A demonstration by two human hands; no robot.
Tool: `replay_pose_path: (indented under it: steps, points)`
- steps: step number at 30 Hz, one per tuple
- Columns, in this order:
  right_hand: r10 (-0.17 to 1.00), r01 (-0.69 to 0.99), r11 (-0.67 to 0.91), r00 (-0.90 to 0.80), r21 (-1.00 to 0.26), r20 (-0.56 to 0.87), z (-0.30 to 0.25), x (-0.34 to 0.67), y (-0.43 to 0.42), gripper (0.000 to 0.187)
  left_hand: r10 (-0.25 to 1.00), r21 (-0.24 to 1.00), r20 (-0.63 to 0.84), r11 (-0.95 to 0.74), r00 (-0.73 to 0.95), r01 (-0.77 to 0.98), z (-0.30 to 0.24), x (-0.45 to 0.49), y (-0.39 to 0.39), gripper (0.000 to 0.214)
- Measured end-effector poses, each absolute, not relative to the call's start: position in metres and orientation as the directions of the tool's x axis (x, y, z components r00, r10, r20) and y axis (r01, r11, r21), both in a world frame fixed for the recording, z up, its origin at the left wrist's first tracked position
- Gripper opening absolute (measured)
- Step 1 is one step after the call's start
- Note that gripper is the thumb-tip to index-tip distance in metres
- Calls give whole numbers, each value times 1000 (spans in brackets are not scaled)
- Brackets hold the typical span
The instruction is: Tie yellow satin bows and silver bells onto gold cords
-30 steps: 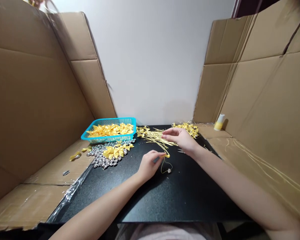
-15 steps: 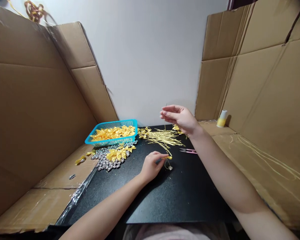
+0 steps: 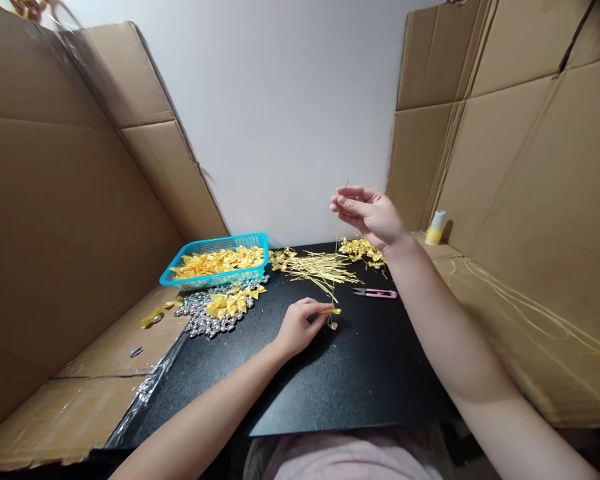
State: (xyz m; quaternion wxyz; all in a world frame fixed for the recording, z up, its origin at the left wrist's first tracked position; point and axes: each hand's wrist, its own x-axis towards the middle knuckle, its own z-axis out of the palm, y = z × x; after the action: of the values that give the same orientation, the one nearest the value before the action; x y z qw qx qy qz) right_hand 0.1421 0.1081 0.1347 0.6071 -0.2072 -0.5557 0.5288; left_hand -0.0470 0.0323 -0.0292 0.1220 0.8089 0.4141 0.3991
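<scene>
My left hand (image 3: 300,327), low over the black table (image 3: 330,393), pinches a small yellow ribbon bow (image 3: 335,311) between thumb and fingers. Just below the bow hangs a shiny silver bead (image 3: 333,326) on a loop of thread. Higher up and to the right, my right hand (image 3: 373,213) is closed on a thin needle (image 3: 347,183), whose tip sticks up past the fingers. A fine yellowish thread (image 3: 337,233) runs from the right hand down to the bow.
A blue basket (image 3: 214,241) of yellow bows stands back left, with silver beads (image 3: 200,320) before it. Cut gold strands (image 3: 323,267), finished-looking bow pieces (image 3: 363,250) and pink thread snips (image 3: 383,293) lie behind my hands. A thread spool (image 3: 435,229) stands right. Cardboard walls (image 3: 530,200) flank the table.
My right hand has risen with the needle, lengthening the thread between both hands. The bead hangs closer to the bow. My left hand keeps its pinch, and the view has shifted slightly.
</scene>
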Motion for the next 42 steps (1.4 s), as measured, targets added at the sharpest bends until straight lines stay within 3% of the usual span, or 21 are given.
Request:
replay_pose_path:
  steps: [9,17,27,31,37,42]
  points:
    - [919,-491,287,-102,-822,382,134,163,136,11,762,566,452,-647,463,512,-25,-40,26,16]
    - [876,-427,441,12,-789,483,128,189,161,9,775,607,393,-623,495,494,-23,-39,25,18]
    - [898,-538,403,77,-741,433,130,215,167,9,802,668,346,-575,487,472,-20,-39,25,18]
    - [901,-543,401,91,-738,423,126,221,175,9,832,725,307,-519,461,453,-22,-40,25,18]
    - [849,-513,494,110,-702,517,114,221,193,8,888,867,197,-355,416,349,-26,-40,25,18]
    - [901,-596,398,108,-698,421,110,227,199,12,917,976,77,-150,390,160,-27,-36,23,23]
